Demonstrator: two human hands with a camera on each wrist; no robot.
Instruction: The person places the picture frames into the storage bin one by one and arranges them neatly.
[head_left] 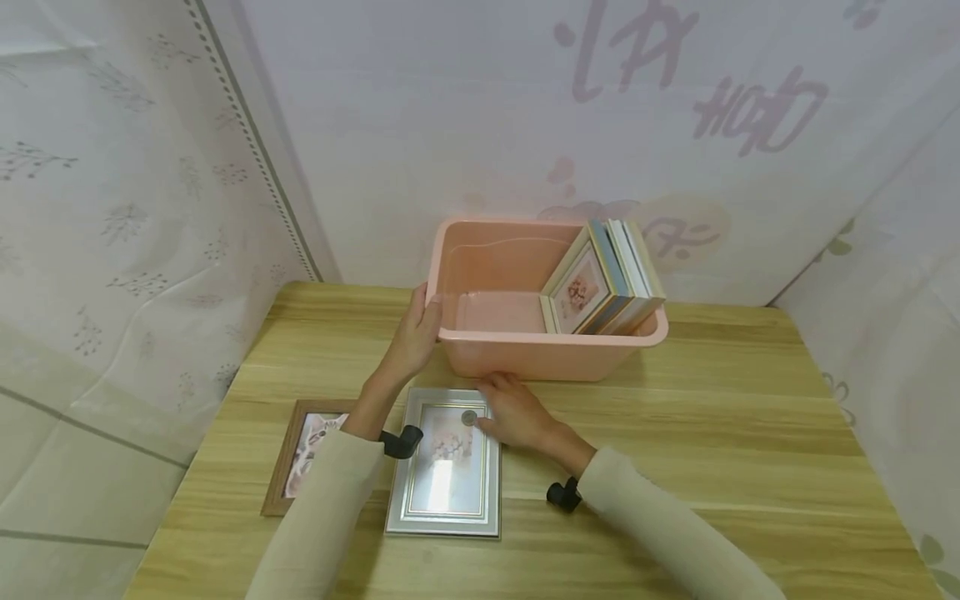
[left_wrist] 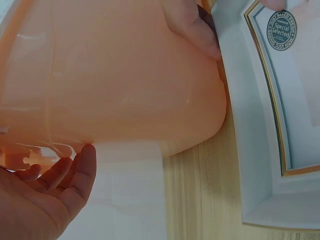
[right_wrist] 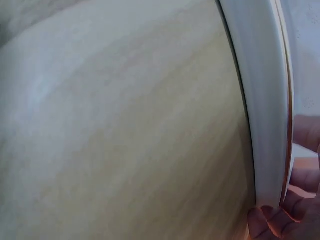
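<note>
My left fingers grip the bin at nine o'clock, right fingers pinch the silver frame: likely pickup, needing level lift

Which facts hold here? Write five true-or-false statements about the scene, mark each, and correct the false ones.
1. The left hand holds the pink bin by its rim. True.
2. The cat picture has a white frame. False: its frame is brown.
3. The right hand reaches inside the bin. False: it grips the silver frame.
4. The round sticker says "Special Selected". True.
5. The frames in the bin lie flat. False: they lean.
</note>
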